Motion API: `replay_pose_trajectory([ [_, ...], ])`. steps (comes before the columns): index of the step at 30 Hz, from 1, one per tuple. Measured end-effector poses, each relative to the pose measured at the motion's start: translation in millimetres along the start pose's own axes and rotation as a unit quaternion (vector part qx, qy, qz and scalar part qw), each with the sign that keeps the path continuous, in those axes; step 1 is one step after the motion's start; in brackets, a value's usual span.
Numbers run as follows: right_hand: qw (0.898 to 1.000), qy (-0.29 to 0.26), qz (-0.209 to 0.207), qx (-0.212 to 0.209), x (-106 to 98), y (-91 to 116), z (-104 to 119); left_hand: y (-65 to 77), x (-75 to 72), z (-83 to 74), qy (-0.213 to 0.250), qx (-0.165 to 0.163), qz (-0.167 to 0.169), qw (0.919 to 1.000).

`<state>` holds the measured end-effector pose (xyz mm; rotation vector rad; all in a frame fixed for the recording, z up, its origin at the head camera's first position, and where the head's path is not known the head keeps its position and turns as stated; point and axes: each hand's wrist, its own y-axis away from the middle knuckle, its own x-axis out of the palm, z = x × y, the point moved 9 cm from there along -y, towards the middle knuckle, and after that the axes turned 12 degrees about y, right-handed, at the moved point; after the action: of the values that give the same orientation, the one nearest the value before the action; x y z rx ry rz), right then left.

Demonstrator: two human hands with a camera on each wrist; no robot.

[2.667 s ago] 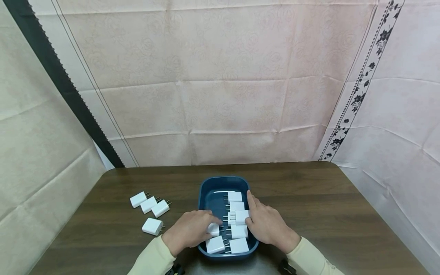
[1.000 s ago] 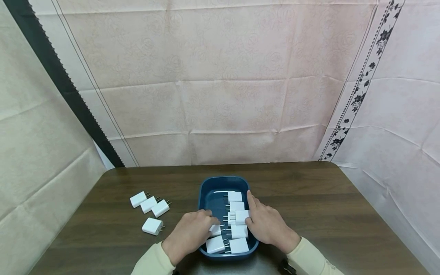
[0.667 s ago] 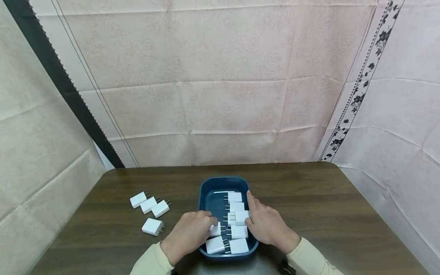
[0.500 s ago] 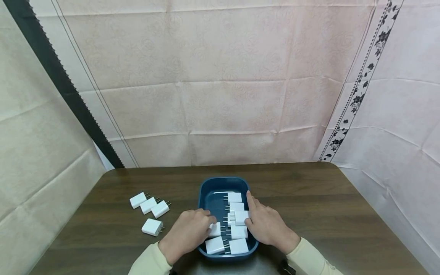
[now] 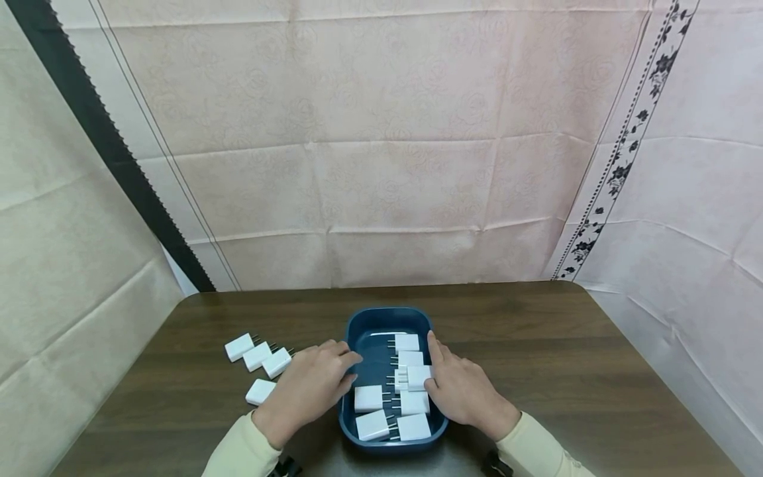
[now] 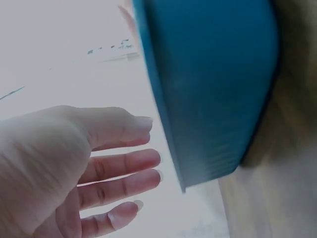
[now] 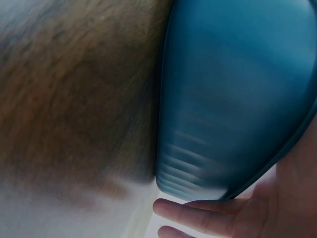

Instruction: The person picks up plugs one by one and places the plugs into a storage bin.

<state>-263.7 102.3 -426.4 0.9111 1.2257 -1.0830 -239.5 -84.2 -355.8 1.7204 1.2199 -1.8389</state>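
Observation:
My left hand (image 5: 312,381) is just outside the left rim of a blue plastic tray (image 5: 381,318), its thumb and fingers apart and holding nothing. In the left wrist view those fingers point toward the tray's outer wall (image 6: 213,99). On the opposite side, my right hand (image 5: 465,391) holds the right rim, thumb over the inside beside a white charger plug (image 5: 419,377) and fingers outside. Several white plugs form a right column in the tray, prongs facing left. Opposite them, a squared-up plug (image 5: 368,399) and a slightly tilted plug (image 5: 372,425) point their prongs right.
On the brown wooden table (image 5: 536,344), left of the tray, three white plugs (image 5: 257,356) lie in a slanted row. Another plug (image 5: 260,392) sits nearer, partly covered by the left hand. Pale cloth (image 5: 387,165) hangs behind the table and along both sides.
My left hand has let go of the upper plug in the tray's left column and moved left, out over the rim. That plug lies straighter. My right hand has stayed in place.

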Motion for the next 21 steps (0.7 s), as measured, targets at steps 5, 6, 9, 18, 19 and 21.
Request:
replay_pose_trajectory([
  [5, 1.0, 0.002, -0.001, 0.0, -0.5, 0.0, 0.2, 0.6, -9.0, 11.5, -0.016, -0.023, -0.017, 0.9995],
  [6, 1.0, 0.002, -0.002, 0.0, -0.5, 0.0, 0.2, 0.8, -10.8, 13.6, -0.019, -0.026, -0.02, 0.9993],
  [9, 1.0, 0.002, -0.002, 0.0, 0.0, -0.1, 0.3, 1.8, -15.4, 19.6, -0.027, -0.034, -0.028, 0.9987],
  [18, 1.0, 0.003, -0.003, 0.0, 0.0, 0.1, 0.3, 5.4, -19.6, 44.2, -0.026, -0.075, -0.027, 0.9965],
  [19, 1.0, 0.003, -0.004, 0.0, -0.1, 0.1, 0.3, 5.8, -19.3, 46.8, -0.023, -0.079, -0.025, 0.9963],
  [21, 1.0, 0.002, -0.004, -0.001, 0.0, 0.1, 0.4, 6.4, -18.2, 51.8, -0.017, -0.085, -0.018, 0.9961],
])
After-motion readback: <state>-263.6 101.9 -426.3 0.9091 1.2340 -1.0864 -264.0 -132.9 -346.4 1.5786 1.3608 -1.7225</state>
